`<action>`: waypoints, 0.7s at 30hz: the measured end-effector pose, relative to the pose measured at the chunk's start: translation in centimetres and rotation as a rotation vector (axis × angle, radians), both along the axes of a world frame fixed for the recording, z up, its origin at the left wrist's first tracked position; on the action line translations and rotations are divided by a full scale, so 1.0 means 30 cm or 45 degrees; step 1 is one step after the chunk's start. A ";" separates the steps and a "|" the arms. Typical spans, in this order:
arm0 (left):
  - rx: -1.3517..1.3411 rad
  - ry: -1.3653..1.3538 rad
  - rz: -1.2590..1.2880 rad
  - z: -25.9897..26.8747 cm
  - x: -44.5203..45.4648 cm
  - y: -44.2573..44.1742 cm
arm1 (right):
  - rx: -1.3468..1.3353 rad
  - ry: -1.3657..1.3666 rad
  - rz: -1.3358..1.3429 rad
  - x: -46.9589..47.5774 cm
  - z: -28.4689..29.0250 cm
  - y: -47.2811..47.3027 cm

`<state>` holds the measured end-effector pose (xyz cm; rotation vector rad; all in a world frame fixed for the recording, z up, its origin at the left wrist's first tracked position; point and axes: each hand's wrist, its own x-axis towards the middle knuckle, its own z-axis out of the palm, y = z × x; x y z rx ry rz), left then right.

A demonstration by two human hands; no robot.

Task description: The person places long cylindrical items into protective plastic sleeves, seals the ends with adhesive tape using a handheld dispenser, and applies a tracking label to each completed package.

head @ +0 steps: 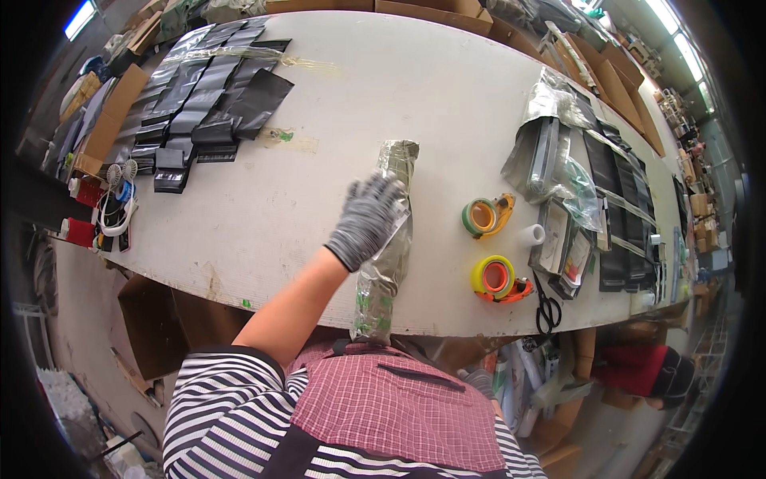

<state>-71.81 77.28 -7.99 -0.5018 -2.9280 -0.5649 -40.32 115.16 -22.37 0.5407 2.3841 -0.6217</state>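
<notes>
My left hand (366, 220), in a grey knit glove, lies palm down on a long parcel wrapped in greenish-grey plastic (396, 263). Its fingers are spread and slightly blurred. A white label (392, 230) shows partly from under the palm, at the parcel's right side. The parcel runs lengthwise away from me, its near end at the table edge and bearing green tape. My right hand (479, 381), also gloved, is low beside my checked apron, below the tabletop's edge and near plastic-wrapped rolls (519, 374). Most of it is hidden, so its fingers cannot be made out.
Right of the parcel stand a tape dispenser with green-rimmed roll (480, 217), another with yellow tape (494, 277), a white roll (532, 235) and black scissors (547, 311). Black plastic bags (197, 114) cover the far left. Another person (643, 372) is at lower right.
</notes>
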 end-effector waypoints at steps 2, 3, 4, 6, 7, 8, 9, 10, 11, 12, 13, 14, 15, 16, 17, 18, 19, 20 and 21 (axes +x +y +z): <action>0.027 0.027 0.047 0.019 -0.022 -0.055 | -0.157 0.053 -0.051 0.021 -0.076 0.056; 0.016 0.005 0.064 0.033 -0.018 -0.082 | -0.210 0.079 -0.053 -0.028 -0.024 0.018; -0.005 -0.005 0.066 0.044 0.004 -0.088 | -0.265 0.098 -0.039 -0.150 0.122 -0.076; -0.015 -0.030 -0.018 0.016 0.054 -0.025 | -0.308 0.227 0.040 -0.288 0.199 -0.152; -0.045 0.062 -0.043 -0.057 0.084 0.007 | -0.304 0.328 0.131 -0.337 0.184 -0.169; 0.003 0.045 -0.054 -0.125 0.115 0.013 | -0.356 0.530 0.164 -0.404 0.241 -0.231; -0.029 -0.021 0.014 -0.191 0.139 0.015 | -0.408 0.730 0.199 -0.471 0.300 -0.302; 0.256 -0.295 0.109 -0.253 0.182 0.021 | -0.330 0.956 0.355 -0.525 0.285 -0.325; 0.540 -0.564 0.209 -0.291 0.208 0.014 | -0.254 1.184 0.517 -0.588 0.265 -0.348; 0.499 -0.633 0.175 -0.296 0.207 -0.018 | -0.354 1.245 0.517 -0.659 0.302 -0.407; 0.462 -0.706 0.135 -0.288 0.212 -0.053 | -0.447 1.302 0.513 -0.723 0.367 -0.479; 0.426 -0.783 0.093 -0.287 0.220 -0.070 | -0.489 1.360 0.555 -0.782 0.410 -0.547; 0.404 -0.603 0.127 -0.293 0.226 -0.079 | -0.535 1.424 0.599 -0.845 0.435 -0.615; 0.375 -0.422 0.155 -0.302 0.230 -0.085 | -0.532 1.425 0.668 -0.909 0.422 -0.668; 0.346 -0.243 0.176 -0.311 0.233 -0.085 | -0.523 1.425 0.732 -0.961 0.394 -0.712; 0.412 -0.134 0.141 -0.317 0.225 -0.058 | -0.488 1.418 0.746 -1.001 0.355 -0.776; 0.546 -0.088 0.043 -0.446 0.199 -0.065 | -0.477 1.428 0.792 -1.033 0.322 -0.864; 0.412 -0.051 -0.041 -0.422 0.179 0.018 | -0.356 1.228 0.747 -1.083 0.176 -0.831; 0.266 -0.013 -0.076 -0.396 0.184 0.051 | -0.263 1.228 0.750 -1.102 0.111 -0.820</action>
